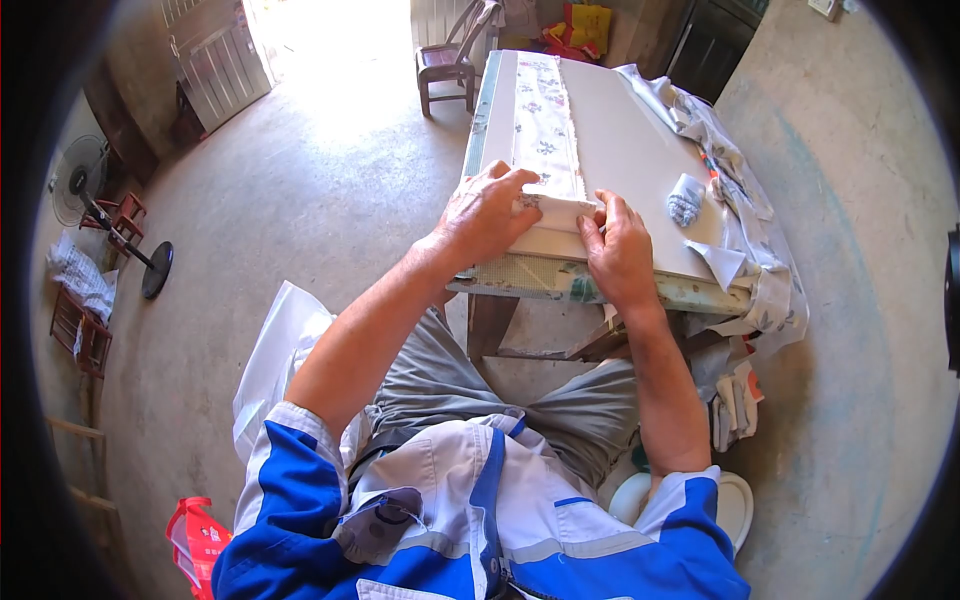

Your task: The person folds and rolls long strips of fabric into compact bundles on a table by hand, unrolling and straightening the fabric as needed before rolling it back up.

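Note:
A long strip of white cloth with a grey floral print (545, 120) lies lengthwise along the left part of the table's white top (625, 130). Its near end is folded or rolled at the table's front edge. My left hand (490, 212) grips the left side of that end, fingers closed on it. At the right corner of the same end, my right hand (618, 245) pinches the cloth between thumb and fingers. A small grey-and-white rolled bundle (686, 200) sits on the table to the right of my right hand.
Loose printed cloth (745, 215) drapes over the table's right edge. A wooden chair (446, 62) stands behind the table's far left corner. A black standing fan (155, 268) is at the left. White fabric (275, 360) hangs beside my left thigh. Folded cloths (737, 408) lie below the table, right.

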Motion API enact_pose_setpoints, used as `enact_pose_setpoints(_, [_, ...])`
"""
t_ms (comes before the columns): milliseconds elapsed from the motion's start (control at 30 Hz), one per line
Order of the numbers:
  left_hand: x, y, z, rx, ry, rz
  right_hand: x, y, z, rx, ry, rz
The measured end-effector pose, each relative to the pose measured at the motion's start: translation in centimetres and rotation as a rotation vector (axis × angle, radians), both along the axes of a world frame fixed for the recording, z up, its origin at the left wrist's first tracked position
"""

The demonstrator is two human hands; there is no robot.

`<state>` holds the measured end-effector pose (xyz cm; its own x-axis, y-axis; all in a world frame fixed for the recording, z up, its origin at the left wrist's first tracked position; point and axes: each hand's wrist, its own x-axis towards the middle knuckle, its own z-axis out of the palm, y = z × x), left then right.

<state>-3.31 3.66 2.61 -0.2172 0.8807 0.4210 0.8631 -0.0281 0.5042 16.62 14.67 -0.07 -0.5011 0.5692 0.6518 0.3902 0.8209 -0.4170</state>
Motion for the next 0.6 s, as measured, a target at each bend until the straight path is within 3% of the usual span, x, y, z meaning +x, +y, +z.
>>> enact_pose_setpoints(233, [-0.6,0.1,-0.2,0.002,0.033,0.033,-0.7,-1.0,0.7,0.084,-0.104,-0.132])
enact_pose_setpoints(433, [-0.4,0.1,-0.4,-0.011,0.018,0.021,-0.7,-2.2,-0.3,0.414,-0.221,0.095])
enact_pose_setpoints(600, [0.0,-0.3,-0.2,-0.019,0.071,0.028,0.5,-1.8,-0.4,0.185,-0.382,0.152])
